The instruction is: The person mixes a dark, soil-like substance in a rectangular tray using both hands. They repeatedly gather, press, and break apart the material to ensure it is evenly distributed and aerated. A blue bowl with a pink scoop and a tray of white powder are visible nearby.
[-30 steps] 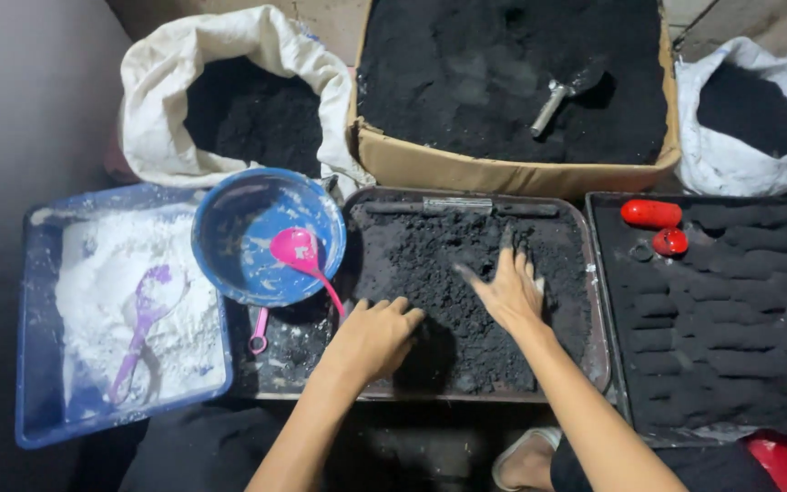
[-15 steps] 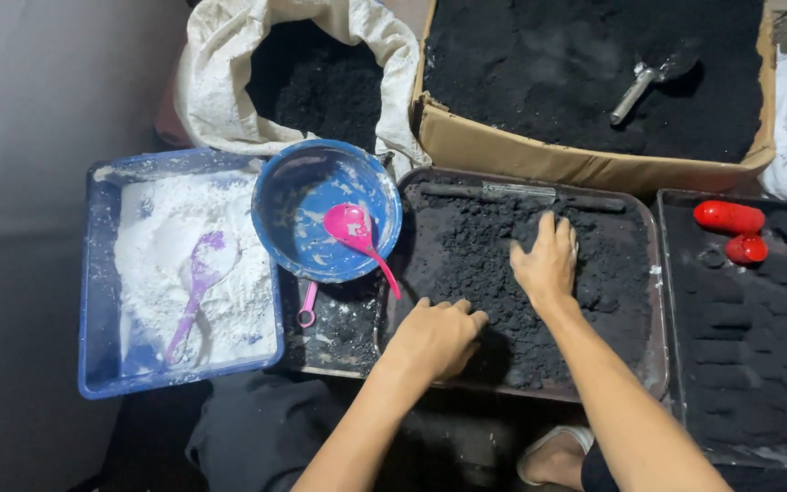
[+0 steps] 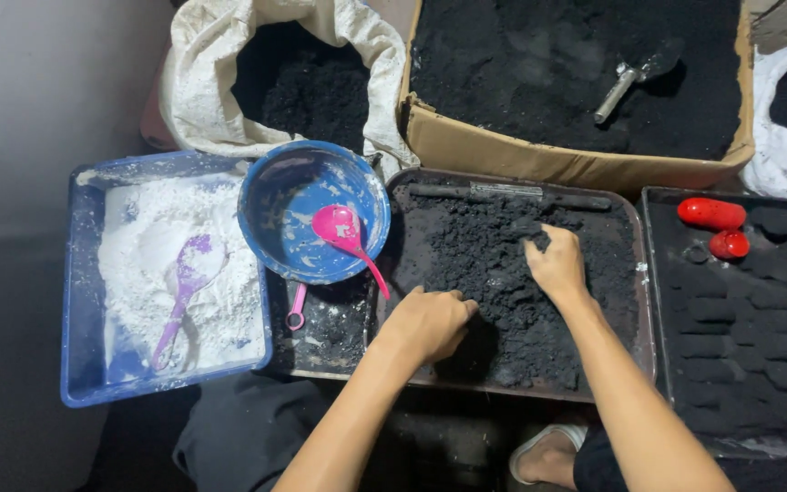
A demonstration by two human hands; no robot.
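Observation:
A dark metal tray (image 3: 641, 301) in front of me holds a heap of black powder (image 3: 489, 260). My left hand (image 3: 425, 321) rests curled on the near left part of the heap, fingers bent into the powder. Further in, my right hand (image 3: 554, 262) presses its fingers down into the middle of the heap. Left of the tray, a blue bowl (image 3: 286, 196) smeared with white holds a pink spoon (image 3: 348, 235). Beyond that, a blue tub (image 3: 79, 301) of white powder has a purple spoon (image 3: 184, 282) lying in it.
A cardboard box (image 3: 539, 159) of black powder with a metal scoop (image 3: 626, 77) stands behind the tray. A white sack (image 3: 202, 100) of black powder sits at back left. A black tray (image 3: 658, 273) of shaped black lumps with two red moulds (image 3: 714, 223) lies right.
The view has shifted so everything sits further right and closer. My right hand has drawn back from the far part of the heap toward its middle; my left hand stays curled at the near edge.

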